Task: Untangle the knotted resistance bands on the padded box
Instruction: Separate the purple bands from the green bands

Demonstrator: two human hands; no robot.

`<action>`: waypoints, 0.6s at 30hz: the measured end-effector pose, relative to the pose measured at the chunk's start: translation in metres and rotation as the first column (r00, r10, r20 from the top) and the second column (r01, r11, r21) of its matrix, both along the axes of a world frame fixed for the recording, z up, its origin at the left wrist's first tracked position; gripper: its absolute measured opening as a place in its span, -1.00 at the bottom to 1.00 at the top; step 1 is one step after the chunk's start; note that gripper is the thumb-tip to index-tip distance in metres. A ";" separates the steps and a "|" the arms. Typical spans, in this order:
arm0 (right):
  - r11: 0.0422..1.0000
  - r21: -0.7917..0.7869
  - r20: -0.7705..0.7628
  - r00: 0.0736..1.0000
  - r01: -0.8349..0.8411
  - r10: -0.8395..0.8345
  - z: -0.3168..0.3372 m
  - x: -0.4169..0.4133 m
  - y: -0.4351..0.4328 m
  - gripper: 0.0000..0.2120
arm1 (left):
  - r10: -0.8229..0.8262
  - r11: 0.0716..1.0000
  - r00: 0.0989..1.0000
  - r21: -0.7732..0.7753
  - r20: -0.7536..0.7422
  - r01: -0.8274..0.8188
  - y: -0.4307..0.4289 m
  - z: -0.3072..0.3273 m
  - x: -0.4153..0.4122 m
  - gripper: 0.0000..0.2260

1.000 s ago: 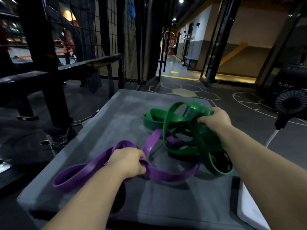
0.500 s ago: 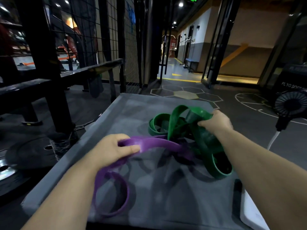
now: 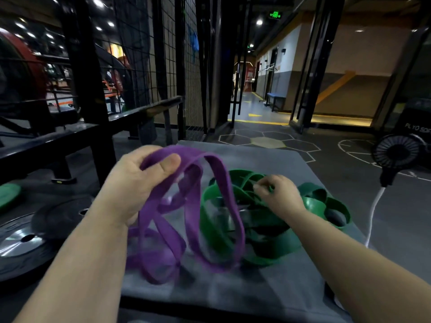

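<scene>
My left hand (image 3: 137, 183) grips the purple resistance band (image 3: 191, 220) and holds it raised above the grey padded box (image 3: 268, 159). Its loops hang down from my fingers, and one long loop drapes in front of the green band (image 3: 219, 229). The green band lies in a coiled heap on the right half of the box. My right hand (image 3: 277, 194) is over that heap with its fingers curled, pinching a green strand near the top. Whether the two bands are still knotted together is hidden by the overlapping loops.
Weight plates (image 3: 25, 241) lie on the floor to the left, beside a black steel rack (image 3: 93, 136) and wire mesh. A small black fan (image 3: 396, 155) with a white cable (image 3: 373, 213) stands on the floor at the right. A white sheet edge shows at the box's near right corner.
My left hand has lifted the purple band off the box, up and toward the middle. My right hand has come down from the raised green loop to the green heap.
</scene>
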State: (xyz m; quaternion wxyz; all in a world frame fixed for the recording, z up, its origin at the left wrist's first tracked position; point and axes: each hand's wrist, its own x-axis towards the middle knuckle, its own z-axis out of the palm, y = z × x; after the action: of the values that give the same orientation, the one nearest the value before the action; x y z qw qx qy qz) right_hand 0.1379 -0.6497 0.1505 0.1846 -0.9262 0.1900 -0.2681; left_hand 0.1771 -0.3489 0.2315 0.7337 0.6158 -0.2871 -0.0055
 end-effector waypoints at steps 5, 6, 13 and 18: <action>0.757 0.562 0.196 0.943 -0.333 0.269 0.024 -0.056 0.067 -0.38 | 0.040 0.999 0.999 0.009 -0.014 -0.040 0.008 0.006 -0.023 -0.78; 0.676 0.639 0.175 0.925 -0.367 0.337 0.028 -0.070 0.081 -0.33 | 0.013 1.000 0.999 0.019 -0.030 -0.012 0.006 0.006 -0.029 -0.78; 0.130 0.877 0.294 0.730 -0.463 0.617 0.026 -0.119 0.122 -0.25 | 0.019 0.970 1.000 0.242 0.018 -0.023 -0.021 -0.008 -0.082 -0.54; 0.191 0.832 0.403 0.805 -0.520 0.435 0.031 -0.126 0.116 -0.22 | -0.054 0.942 0.997 0.333 0.055 0.033 -0.034 -0.018 -0.113 -0.78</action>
State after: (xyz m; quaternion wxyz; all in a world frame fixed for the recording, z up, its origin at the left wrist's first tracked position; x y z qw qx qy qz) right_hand 0.0123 -0.5340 0.1818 0.7470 -0.6600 0.0013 -0.0795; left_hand 0.0643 -0.3833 0.2131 0.6097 0.7239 -0.3187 -0.0508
